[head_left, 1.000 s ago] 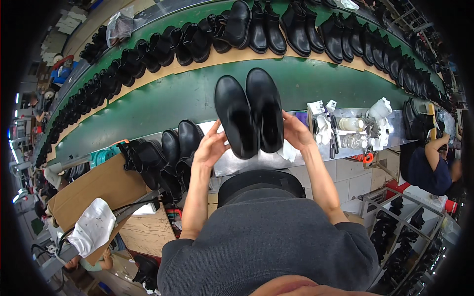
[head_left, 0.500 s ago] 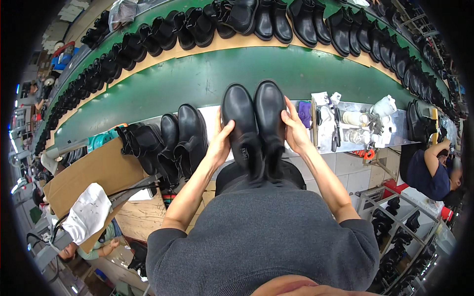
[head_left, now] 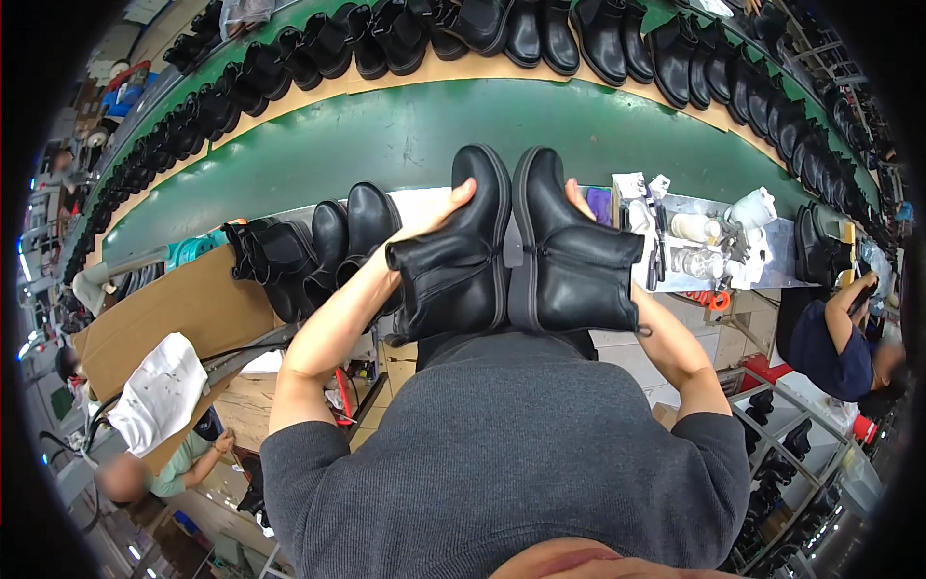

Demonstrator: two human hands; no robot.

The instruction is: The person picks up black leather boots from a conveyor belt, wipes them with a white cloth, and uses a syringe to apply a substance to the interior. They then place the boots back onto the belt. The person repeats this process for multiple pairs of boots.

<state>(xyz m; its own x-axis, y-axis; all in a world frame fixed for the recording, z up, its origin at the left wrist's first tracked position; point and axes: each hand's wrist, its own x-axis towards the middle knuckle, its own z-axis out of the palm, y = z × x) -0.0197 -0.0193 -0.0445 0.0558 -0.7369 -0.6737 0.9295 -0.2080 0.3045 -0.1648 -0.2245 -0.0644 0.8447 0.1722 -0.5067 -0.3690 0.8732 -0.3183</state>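
Two black leather ankle boots are held up in front of my torso, a left-side boot and a right-side boot. Both lie on their sides with toes pointing away from me; their soles face each other across a narrow gap, and the shafts point outward. My left hand is closed on the left-side boot near its toe, mostly behind it, thumb showing. Around the outer side of the other boot's forefoot, my right hand grips it, with most fingers hidden. More black boots stand on the bench left of my hands.
A green conveyor belt runs across ahead, with a long row of black boots on tan board. White bottles, brushes and a purple cloth sit at right. A cardboard sheet leans left. Co-workers are at both sides.
Both boots have rolled outward from upright, so their soles now face each other and the shafts point sideways. My hands have moved slightly forward with them, and my elbows are wider.
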